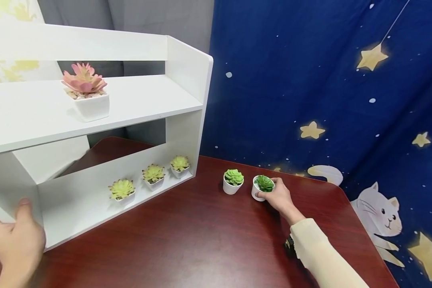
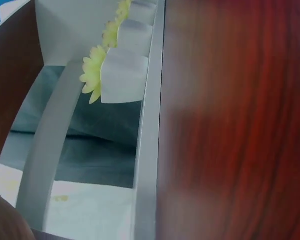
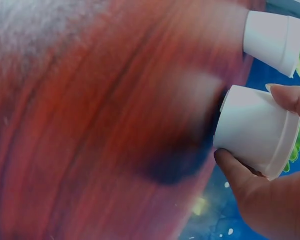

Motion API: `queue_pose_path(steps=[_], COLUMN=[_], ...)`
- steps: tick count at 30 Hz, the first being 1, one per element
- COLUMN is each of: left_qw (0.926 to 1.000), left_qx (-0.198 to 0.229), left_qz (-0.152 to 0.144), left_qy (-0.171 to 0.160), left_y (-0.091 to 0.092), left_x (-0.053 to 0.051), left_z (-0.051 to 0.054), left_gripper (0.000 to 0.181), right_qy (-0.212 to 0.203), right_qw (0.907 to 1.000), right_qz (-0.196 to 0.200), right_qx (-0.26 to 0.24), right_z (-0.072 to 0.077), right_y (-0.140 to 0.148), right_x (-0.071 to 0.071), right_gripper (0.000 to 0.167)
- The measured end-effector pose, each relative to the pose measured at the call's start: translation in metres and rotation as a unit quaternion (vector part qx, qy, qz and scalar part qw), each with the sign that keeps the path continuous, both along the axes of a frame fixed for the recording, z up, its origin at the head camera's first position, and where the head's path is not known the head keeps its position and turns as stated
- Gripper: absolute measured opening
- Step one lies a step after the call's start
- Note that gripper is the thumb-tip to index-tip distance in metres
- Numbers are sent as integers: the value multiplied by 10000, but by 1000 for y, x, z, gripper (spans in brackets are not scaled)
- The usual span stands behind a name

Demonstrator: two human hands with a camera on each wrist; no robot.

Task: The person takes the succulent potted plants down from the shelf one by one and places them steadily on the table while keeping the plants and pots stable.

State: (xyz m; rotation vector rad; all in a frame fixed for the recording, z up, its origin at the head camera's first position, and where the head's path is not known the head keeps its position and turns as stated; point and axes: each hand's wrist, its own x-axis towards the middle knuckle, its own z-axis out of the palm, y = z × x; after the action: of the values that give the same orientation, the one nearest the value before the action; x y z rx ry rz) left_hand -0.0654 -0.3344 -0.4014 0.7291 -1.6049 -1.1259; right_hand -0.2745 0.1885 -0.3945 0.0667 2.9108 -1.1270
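Note:
On the wooden table, my right hand (image 1: 278,196) grips a small white round pot with a dark green succulent (image 1: 264,184). Thumb and fingers lie on opposite sides of the pot (image 3: 257,130) in the right wrist view. Just left of it stands another white pot with a lighter green succulent (image 1: 233,181), untouched. At the lower left, my left hand (image 1: 16,244) holds the front edge of the side panel of a white two-level shelf (image 1: 137,114), thumb on the inner side. Its other fingers are partly hidden; the left wrist view shows only a sliver of this hand (image 2: 7,220).
Several yellow-green succulents (image 1: 153,176) in white pots line the right part of the lower shelf. A pink succulent (image 1: 88,94) in a square white pot stands on the upper level. A blue curtain (image 1: 291,80) hangs behind the reddish table (image 1: 187,240).

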Motion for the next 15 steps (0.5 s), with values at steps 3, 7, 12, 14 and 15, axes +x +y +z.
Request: queue_pose_path(steps=[3, 7, 12, 14, 15], left_qw=[9991, 9927, 9933, 9948, 9951], left_qx=[392, 1134, 724, 359, 56], left_qz=[-169, -346, -153, 27, 84], left_qy=[-11, -217, -893, -954, -983], left_y=[-1, -3, -2, 0, -1], left_x=[1, 3, 9, 9, 8], left_z=[7, 22, 56, 69, 73], left_gripper=[60, 45, 24, 27, 27], right_qy=[37, 98, 195, 250, 271], right_qw=[10000, 9999, 9998, 9996, 9996], right_qz=[-48, -76, -29, -22, -18], right_qx=[-35, -71, -82, -100, -106], right_z=[-4, -6, -6, -6, -7], right_y=[-1, 1, 3, 3, 4], right_x=[1, 1, 1, 1, 1], right_gripper=[81, 80, 78, 77, 76])
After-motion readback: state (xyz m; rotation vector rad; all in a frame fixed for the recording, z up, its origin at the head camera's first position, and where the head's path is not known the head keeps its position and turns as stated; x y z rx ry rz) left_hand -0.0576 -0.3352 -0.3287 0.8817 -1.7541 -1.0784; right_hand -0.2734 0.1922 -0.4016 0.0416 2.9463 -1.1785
